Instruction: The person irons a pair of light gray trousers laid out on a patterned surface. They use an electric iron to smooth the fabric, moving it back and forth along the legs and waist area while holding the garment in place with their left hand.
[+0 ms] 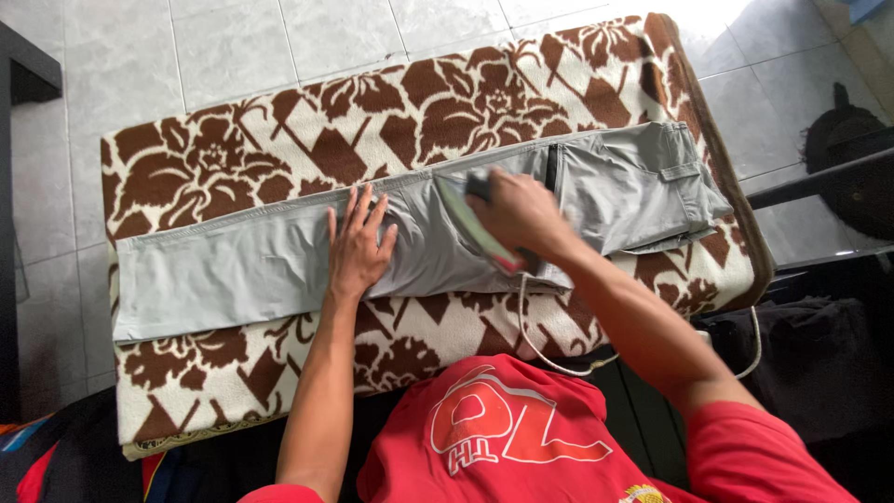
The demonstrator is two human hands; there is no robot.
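Grey trousers lie folded lengthwise across a brown and cream flowered blanket. My left hand presses flat on the trousers near their middle, fingers spread. My right hand grips the handle of an electric iron that rests on the cloth just right of my left hand. The iron's white cord runs down toward me. The iron's handle is mostly hidden under my right hand.
The blanket covers a low board or table over pale floor tiles. A dark table edge is at the far left, dark cloth and a black bar at the right. My red shirt fills the bottom.
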